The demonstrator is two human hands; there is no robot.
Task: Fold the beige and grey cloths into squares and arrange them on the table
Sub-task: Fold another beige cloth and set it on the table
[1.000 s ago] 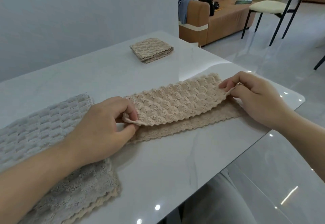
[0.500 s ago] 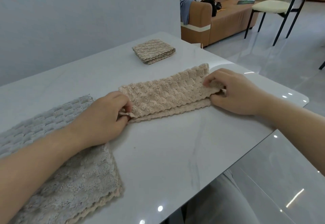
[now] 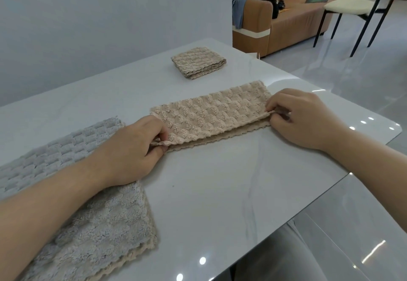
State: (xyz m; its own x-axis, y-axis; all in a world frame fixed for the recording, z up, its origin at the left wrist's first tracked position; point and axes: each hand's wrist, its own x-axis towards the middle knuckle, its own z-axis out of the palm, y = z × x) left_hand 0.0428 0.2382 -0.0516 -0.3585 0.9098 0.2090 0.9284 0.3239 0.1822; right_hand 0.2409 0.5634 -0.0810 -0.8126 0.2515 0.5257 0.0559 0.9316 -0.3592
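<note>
A beige textured cloth lies folded in half as a long strip across the middle of the white table. My left hand pinches its near left corner, and my right hand pinches its near right corner. To the left, a grey cloth lies spread flat under my left forearm, with a beige edge showing beneath it. A beige cloth folded into a square sits at the far side of the table.
A grey wall runs along the table's far left side. The table's right edge drops to a glossy tiled floor. A brown sofa and a black-legged chair stand beyond.
Both hands carried the cloth's upper layer down and toward me, laying it flat over the lower layer. The strip now lies flat with its edges nearly aligned.
</note>
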